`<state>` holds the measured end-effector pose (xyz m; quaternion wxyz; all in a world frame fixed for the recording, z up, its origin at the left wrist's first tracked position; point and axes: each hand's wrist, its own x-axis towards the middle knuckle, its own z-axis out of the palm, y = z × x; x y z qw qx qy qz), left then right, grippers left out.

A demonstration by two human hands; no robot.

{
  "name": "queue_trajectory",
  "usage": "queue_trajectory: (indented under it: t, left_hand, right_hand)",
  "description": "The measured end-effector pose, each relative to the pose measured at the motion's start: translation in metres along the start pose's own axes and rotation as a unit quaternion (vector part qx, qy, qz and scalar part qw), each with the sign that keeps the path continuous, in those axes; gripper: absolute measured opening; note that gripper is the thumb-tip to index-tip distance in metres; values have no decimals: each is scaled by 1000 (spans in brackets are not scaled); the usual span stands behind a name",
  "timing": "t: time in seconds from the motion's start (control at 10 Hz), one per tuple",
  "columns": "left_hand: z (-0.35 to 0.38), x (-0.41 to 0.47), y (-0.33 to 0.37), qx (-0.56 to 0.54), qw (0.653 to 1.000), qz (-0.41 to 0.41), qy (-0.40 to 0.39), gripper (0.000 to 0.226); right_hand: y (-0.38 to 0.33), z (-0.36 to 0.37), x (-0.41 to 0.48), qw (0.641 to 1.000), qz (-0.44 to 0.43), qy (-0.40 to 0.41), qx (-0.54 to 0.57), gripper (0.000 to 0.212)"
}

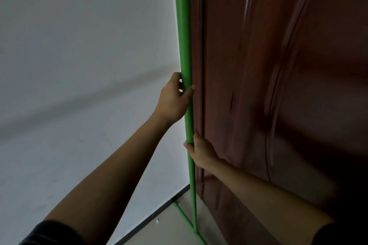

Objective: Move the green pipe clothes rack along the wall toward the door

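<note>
The green pipe clothes rack (184, 32) stands before me, its upright post running from a corner joint at the top down to a base bar on the floor. My left hand (174, 98) is wrapped around the post at mid height. My right hand (201, 150) grips the same post lower down, from the right side. The rack's top bar runs off to the left along the frame's upper edge. The post stands right beside the reddish-brown door (278, 85).
A white wall (79, 65) fills the left half, with a dark skirting strip (155, 213) where it meets the pale floor (175, 230). The door's frame edge (202, 65) is just behind the post.
</note>
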<state>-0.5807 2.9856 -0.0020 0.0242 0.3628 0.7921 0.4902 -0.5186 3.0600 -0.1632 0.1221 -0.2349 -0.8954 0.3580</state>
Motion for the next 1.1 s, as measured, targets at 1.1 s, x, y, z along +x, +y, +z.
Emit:
queue_trajectory:
  t: [1.1]
  left_hand:
    - [-70, -159, -121, 47, 970, -237, 10, 19]
  right_hand:
    - [11, -30, 26, 984, -31, -117, -131, 45]
